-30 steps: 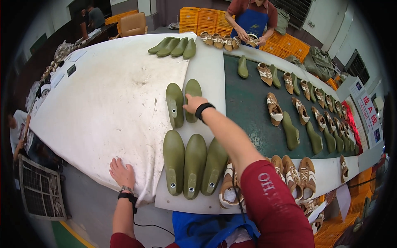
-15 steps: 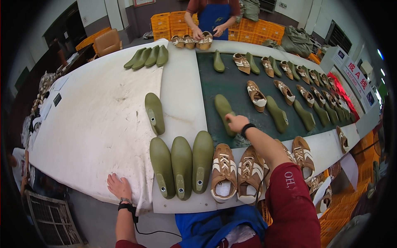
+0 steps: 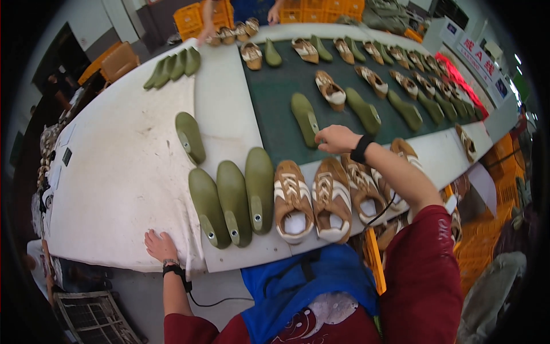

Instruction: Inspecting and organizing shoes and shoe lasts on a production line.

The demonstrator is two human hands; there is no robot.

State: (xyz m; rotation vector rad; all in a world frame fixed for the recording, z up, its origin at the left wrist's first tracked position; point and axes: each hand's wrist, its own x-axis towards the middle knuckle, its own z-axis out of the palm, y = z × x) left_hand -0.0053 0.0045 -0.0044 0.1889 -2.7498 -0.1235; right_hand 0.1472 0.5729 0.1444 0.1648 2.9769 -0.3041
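Reaching across the tabletop (image 3: 132,189), the right hand (image 3: 337,138) curls narrow over the near end of a green shoe form (image 3: 305,118) lying on the dark green mat (image 3: 275,123). Left hand (image 3: 160,245) lies flat, fingers spread, holding nothing. A firm grip would keep the form level. Yellow crates (image 3: 200,14) stand far behind; a white sign (image 3: 478,54) hangs right.

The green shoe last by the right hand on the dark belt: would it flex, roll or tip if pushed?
The green shoe last looks moulded and solid, so probably stiff. It lies flat on the dark belt, so likely slides rather than rolls. The right hand sits at its heel end.
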